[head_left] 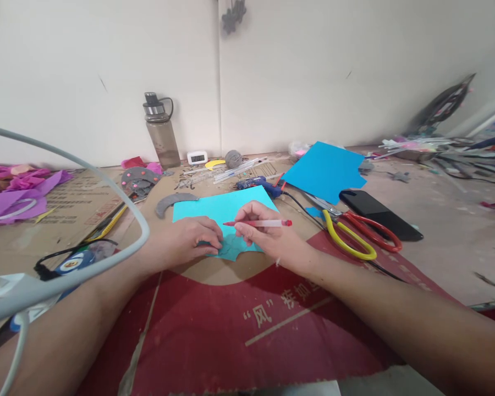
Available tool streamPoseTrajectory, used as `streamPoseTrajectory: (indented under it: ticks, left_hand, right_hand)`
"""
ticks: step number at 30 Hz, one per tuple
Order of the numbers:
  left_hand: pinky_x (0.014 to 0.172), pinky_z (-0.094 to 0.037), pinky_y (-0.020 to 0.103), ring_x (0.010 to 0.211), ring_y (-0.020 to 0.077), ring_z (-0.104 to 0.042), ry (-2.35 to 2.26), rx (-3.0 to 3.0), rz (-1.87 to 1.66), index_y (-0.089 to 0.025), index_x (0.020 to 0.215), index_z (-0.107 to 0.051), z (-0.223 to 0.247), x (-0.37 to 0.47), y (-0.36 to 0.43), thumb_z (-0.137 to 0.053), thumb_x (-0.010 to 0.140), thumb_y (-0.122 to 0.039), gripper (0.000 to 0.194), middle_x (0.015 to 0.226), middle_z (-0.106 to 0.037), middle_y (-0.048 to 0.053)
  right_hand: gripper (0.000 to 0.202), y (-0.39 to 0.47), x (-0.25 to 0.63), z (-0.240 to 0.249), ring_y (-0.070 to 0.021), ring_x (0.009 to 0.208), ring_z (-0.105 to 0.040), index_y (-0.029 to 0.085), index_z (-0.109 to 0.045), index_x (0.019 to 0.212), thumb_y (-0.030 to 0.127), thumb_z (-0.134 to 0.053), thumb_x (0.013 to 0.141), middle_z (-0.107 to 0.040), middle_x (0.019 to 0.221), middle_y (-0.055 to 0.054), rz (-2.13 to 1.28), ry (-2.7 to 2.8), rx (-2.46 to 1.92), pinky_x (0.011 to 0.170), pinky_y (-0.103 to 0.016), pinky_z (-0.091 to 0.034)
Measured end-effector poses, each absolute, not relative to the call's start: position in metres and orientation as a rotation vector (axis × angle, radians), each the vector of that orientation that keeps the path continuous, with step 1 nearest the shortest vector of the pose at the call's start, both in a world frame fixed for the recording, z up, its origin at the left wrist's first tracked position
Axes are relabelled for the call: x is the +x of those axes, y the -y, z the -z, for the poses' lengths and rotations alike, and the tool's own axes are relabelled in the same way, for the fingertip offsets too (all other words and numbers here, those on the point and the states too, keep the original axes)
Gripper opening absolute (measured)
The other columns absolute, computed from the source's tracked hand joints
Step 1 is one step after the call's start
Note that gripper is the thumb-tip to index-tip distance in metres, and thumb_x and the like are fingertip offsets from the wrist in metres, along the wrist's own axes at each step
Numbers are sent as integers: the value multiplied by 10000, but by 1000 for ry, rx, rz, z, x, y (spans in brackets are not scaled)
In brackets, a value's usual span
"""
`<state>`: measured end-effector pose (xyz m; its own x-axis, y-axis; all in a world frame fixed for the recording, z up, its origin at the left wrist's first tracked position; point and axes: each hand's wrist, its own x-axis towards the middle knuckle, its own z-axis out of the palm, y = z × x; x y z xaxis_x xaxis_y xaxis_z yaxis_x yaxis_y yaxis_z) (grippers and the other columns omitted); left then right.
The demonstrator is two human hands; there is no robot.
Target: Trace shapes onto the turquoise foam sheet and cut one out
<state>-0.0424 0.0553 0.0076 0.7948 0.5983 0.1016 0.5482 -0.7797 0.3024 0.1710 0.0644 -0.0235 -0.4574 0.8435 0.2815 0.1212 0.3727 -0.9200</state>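
Observation:
A light turquoise sheet (218, 206) with a cut, uneven near edge lies on the cardboard in front of me. My left hand (192, 240) rests on its left part, fingers bent and apart, pressing the sheet down near some faint drawn outlines. In my right hand (258, 228) is a red pen (272, 223), pinched between thumb and fingers above the sheet, its red tip pointing left. A grey crescent piece (173, 203) lies beside the sheet's far left corner.
Scissors (350, 234) with yellow and red handles and a black phone (379, 214) lie at right. Behind are a blue sheet (328, 170), a blue glue gun (259, 185), a bottle (163, 137) and a white timer (197, 158). A grey tube (119, 190) arches across the left.

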Motion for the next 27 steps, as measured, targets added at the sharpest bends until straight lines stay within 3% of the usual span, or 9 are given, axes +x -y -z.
streamPoseTrajectory:
  ticks: [7, 15, 21, 27]
  left_hand:
    - [847, -457, 243, 934, 152, -612, -915, 2715, -332, -153, 893, -701, -6, -44, -56, -580, 861, -189, 130, 973, -703, 55]
    - [847, -461, 260, 937, 158, -609, -919, 2713, -349, -174, 852, -708, -3, -45, -56, -556, 883, -272, 183, 997, -690, 58]
    - [847, -458, 272, 941, 176, -607, -923, 2721, -404, -169, 885, -708, -2, -42, -55, -587, 861, -301, 181, 1020, -668, 71]
    - [793, -463, 236, 906, 158, -620, -840, 2717, -330, -170, 899, -722, -3, -41, -56, -550, 885, -227, 182, 979, -694, 70]
  right_hand:
    - [100, -66, 159, -2, -99, 721, -576, 196, -573, 908, 272, -566, 842, -631, 942, -21, -1168, 1711, -729, 658, -237, -510]
    - [161, -80, 157, 32, -88, 604, -545, 177, -528, 858, 334, -567, 849, -586, 753, 7, -1181, 1423, -719, 576, -238, -487]
    - [167, -80, 161, 33, -88, 590, -537, 185, -539, 848, 348, -576, 848, -589, 751, 10, -1214, 1440, -714, 570, -241, -468]
    - [176, -81, 161, 36, -93, 576, -529, 187, -529, 827, 356, -574, 847, -593, 747, 7, -1227, 1440, -712, 558, -249, -458]
